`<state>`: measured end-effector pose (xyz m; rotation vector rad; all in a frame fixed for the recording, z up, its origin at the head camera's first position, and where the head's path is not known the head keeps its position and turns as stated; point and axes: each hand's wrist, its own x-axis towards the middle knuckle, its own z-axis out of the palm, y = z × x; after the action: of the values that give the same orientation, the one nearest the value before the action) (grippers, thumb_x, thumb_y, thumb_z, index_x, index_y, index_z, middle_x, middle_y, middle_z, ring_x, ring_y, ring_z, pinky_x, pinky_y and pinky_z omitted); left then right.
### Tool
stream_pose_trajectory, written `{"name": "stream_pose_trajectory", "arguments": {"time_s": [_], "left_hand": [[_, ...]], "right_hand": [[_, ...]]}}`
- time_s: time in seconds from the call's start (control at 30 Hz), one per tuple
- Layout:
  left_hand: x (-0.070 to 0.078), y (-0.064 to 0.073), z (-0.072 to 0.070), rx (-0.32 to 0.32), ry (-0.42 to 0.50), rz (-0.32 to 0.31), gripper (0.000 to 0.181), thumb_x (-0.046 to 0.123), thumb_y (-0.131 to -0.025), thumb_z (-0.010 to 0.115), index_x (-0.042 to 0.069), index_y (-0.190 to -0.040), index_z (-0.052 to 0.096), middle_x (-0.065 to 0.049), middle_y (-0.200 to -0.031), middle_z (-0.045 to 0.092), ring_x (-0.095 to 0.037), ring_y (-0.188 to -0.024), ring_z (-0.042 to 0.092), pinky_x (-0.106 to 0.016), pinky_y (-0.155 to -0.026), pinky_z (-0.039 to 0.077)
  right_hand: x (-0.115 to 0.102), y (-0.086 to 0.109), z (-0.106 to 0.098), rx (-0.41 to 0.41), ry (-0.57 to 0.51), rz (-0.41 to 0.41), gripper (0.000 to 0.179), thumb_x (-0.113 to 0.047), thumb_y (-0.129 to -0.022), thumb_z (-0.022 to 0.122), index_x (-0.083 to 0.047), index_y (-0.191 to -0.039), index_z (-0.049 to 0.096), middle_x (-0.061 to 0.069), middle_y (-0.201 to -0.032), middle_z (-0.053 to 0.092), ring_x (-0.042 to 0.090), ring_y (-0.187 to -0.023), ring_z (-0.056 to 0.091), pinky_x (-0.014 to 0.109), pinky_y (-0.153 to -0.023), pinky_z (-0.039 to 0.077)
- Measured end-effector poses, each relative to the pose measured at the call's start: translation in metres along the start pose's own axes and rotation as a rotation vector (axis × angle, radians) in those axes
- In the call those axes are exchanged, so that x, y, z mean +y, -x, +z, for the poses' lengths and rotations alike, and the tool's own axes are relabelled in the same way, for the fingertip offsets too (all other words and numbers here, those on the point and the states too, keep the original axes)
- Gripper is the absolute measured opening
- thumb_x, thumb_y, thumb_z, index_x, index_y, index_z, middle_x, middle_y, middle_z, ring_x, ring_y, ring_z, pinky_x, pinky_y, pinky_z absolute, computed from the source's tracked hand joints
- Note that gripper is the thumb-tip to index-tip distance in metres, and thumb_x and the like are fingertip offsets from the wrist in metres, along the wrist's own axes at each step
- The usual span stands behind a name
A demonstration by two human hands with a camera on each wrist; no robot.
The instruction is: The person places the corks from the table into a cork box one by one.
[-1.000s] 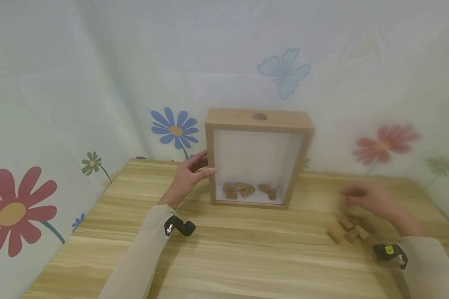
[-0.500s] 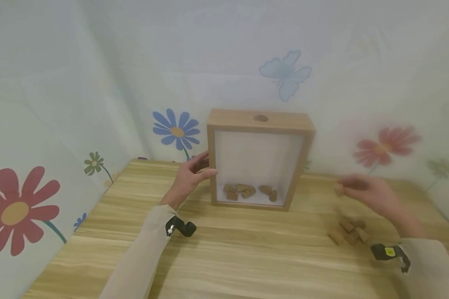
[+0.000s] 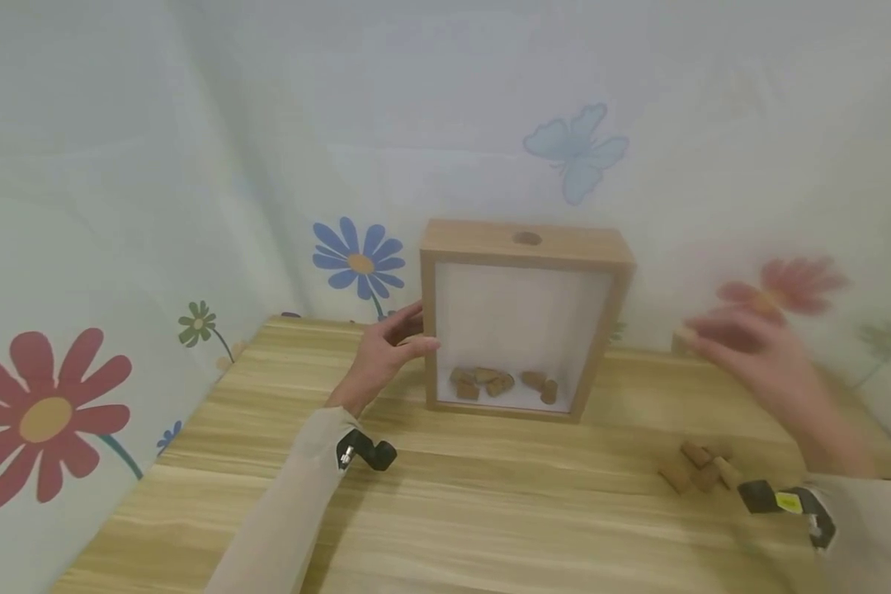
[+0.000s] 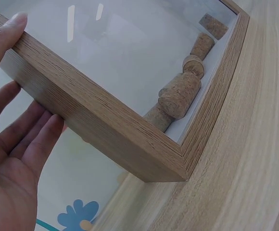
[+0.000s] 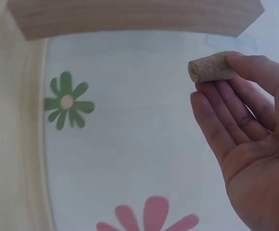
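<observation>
A shallow wooden box frame (image 3: 475,238) with a clear front stands upright on the table. Its top has a round hole (image 3: 527,238), and several corks (image 4: 180,94) lie along its bottom. My left hand (image 3: 374,359) grips the box's left side, the thumb on the front edge and the fingertips against the side and back. Right of the box, my right hand (image 3: 775,363) is raised over the table and pinches a cork (image 5: 209,68) between thumb and fingers. Below that hand lies a small pile of loose corks (image 3: 676,477).
The wood-grain table (image 3: 490,511) runs back to a pale hanging sheet (image 3: 386,99) printed with flowers and a butterfly. Black camera mounts sit on the left wrist (image 3: 367,452) and right wrist (image 3: 761,497).
My right hand has risen from just above the cork pile, lifting a cork upward. The left hand stays on the box. The whole view has shifted slightly.
</observation>
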<state>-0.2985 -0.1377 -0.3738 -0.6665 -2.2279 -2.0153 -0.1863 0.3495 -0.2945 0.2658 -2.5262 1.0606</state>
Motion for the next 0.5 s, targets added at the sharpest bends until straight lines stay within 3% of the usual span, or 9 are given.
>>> {"name": "stream_pose_trajectory", "arguments": {"time_s": [0.13,0.27,0.37,0.5], "left_hand": [[0.001,0.001,0.001,0.002,-0.003,0.006,0.072,0.016,-0.094,0.081,0.009,-0.159,0.050,-0.016,-0.147,0.061,-0.030,-0.136,0.058,-0.040,-0.109,0.051],[0.001,0.001,0.002,0.002,0.002,0.004,0.073,0.018,-0.093,0.082,0.009,-0.159,0.050,-0.017,-0.148,0.061,-0.031,-0.136,0.058,-0.040,-0.109,0.051],[0.001,0.001,0.002,0.000,0.009,0.005,0.074,0.018,-0.093,0.082,0.009,-0.159,0.050,-0.017,-0.148,0.061,-0.031,-0.136,0.057,-0.041,-0.109,0.051],[0.002,0.001,0.002,-0.001,0.009,0.007,0.073,0.017,-0.094,0.081,0.008,-0.159,0.049,-0.017,-0.147,0.061,-0.031,-0.136,0.057,-0.042,-0.111,0.050]], "right_hand": [[-0.018,-0.007,-0.006,0.005,-0.049,0.024,0.040,-0.031,-0.104,0.072,-0.013,-0.140,0.068,-0.016,-0.121,0.069,0.005,-0.110,0.059,0.014,-0.085,0.045],[-0.037,-0.018,-0.012,0.041,-0.056,-0.006,0.042,-0.035,-0.105,0.070,-0.016,-0.141,0.068,-0.011,-0.117,0.074,0.009,-0.101,0.064,0.015,-0.081,0.049],[-0.054,-0.027,-0.014,0.070,-0.066,-0.017,0.042,-0.040,-0.104,0.070,-0.019,-0.141,0.069,-0.007,-0.119,0.074,0.016,-0.089,0.066,0.018,-0.071,0.054],[-0.078,-0.038,-0.016,0.074,-0.102,0.030,0.047,-0.049,-0.102,0.070,-0.024,-0.142,0.067,-0.004,-0.126,0.072,0.023,-0.074,0.067,0.027,-0.056,0.057]]}}
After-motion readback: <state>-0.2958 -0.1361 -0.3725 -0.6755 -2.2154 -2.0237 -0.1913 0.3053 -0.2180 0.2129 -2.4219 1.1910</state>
